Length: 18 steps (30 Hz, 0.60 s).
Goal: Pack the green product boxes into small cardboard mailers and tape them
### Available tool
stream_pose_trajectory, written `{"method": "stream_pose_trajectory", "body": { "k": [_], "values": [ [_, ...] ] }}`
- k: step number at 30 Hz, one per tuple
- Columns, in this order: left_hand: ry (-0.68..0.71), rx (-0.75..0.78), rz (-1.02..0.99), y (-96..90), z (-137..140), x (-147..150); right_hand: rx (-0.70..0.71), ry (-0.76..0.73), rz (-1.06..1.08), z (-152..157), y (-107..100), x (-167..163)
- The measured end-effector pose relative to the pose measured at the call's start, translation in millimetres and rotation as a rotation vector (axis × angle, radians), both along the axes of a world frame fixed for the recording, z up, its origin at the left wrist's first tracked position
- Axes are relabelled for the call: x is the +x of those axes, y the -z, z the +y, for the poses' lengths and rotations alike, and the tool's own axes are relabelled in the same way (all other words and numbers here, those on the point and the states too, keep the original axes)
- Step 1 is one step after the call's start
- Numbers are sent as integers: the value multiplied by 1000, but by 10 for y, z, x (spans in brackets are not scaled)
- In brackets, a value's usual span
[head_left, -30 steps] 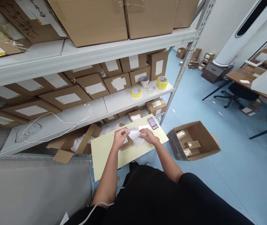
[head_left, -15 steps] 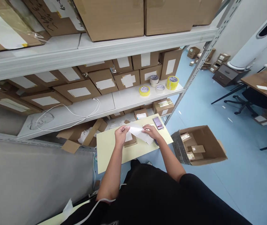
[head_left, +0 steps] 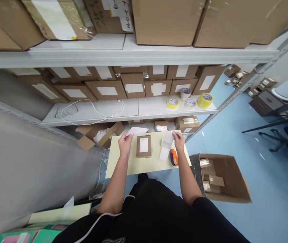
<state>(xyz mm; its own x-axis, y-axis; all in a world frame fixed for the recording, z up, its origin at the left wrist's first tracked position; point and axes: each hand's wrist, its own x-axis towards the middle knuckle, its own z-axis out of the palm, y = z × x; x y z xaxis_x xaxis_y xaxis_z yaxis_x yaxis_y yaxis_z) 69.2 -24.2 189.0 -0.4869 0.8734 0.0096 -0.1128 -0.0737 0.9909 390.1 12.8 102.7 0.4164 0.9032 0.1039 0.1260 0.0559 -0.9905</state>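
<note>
My left hand pinches a white sheet, seemingly a label, above the left part of a pale yellow board. Between finger and thumb of my right hand is a thin translucent paper strip, which looks like label backing. A small cardboard box bearing a white label lies on the board between both hands. Another white paper piece rests below the strip; whether they are joined, I cannot tell. An orange tape dispenser is beside my right wrist.
Ahead, a shelf carries labelled boxes, a white cable and several tape rolls. An open carton with small boxes inside stands on the floor at right. Another open box sits left behind the board.
My hands have moved apart, and the single white sheet between them is now two separate pieces, one in each hand. The small box is uncovered. The view has turned left.
</note>
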Motion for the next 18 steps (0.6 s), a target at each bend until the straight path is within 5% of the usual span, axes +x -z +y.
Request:
{"method": "stream_pose_trajectory", "body": {
  "k": [5,11,18],
  "values": [
    [-14,-25,6,60,-64,-100,-37,204,-38,44,35,72],
    [-86,-81,-10,146,-51,-184,-128,280,-228,54,179,193],
    [-12,-207,-84,330,-21,-78,-221,185,-244,79,459,72]
  ]
}}
